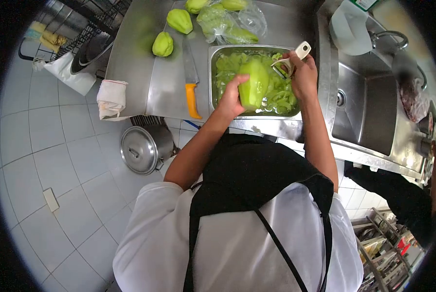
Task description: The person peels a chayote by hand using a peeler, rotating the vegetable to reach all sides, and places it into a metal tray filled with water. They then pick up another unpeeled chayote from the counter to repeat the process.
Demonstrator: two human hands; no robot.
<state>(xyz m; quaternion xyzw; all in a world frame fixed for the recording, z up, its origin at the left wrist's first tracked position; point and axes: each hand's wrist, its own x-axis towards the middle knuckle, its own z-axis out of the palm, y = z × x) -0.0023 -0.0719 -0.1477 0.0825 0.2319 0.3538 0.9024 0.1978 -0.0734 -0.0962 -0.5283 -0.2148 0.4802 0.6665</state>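
My left hand (231, 100) is closed around a peeled, wet-looking pale green chayote (255, 86), held over a steel tray (211, 80). Just to its right, my right hand (303, 75) grips a white vegetable peeler (301, 50), its blade end pointing toward the chayote but apart from it. Green peelings (282, 100) fill much of the tray below both hands. Left of the tray lies a knife with an orange handle (192, 101), its blade pointing away from me.
Whole chayotes (179, 21) and a clear plastic bag (227, 23) with more lie behind the tray. A sink (361, 102) is at right, a folded cloth (112, 97) on the counter's left edge. A lidded pot (140, 150) stands below; another person's dark-clothed arm (398, 190) shows at right.
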